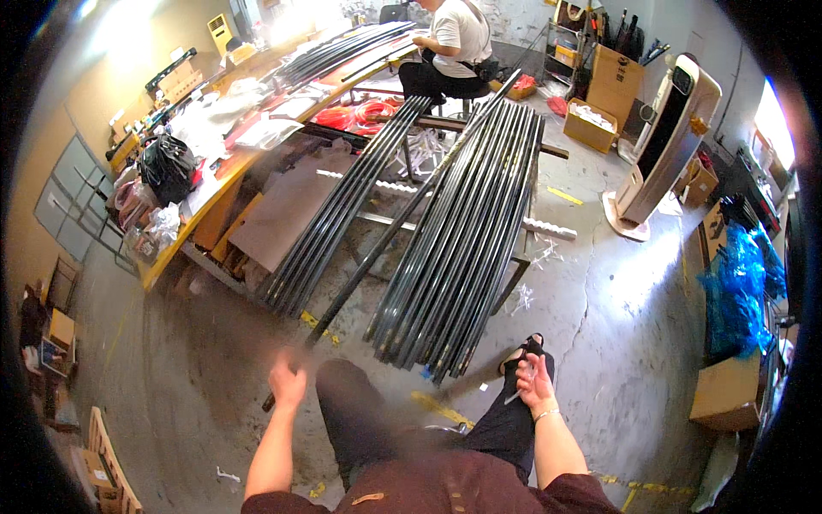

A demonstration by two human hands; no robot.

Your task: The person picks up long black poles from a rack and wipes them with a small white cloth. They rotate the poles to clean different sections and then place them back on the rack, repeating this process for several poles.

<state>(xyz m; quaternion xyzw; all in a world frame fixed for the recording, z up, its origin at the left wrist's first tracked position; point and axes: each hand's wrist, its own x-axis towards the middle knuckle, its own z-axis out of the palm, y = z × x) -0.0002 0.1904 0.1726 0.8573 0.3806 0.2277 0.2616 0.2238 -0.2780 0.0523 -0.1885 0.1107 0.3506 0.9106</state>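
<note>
The left hand [288,383] is gripping the near end of a long, dark, slender rod [368,266], which is extending ahead of it between two rows of glossy black tubes [462,248]. The right hand [535,383], fingers curled, is pinching a thin whitish strip [513,397]. Beyond both hands, a white-shirted co-worker [462,38] is sitting.

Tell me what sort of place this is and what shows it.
Probably a workshop or small factory: long dark rods lie side by side in batches, plastic bags clutter a long workbench, and cardboard boxes stand around.
</note>
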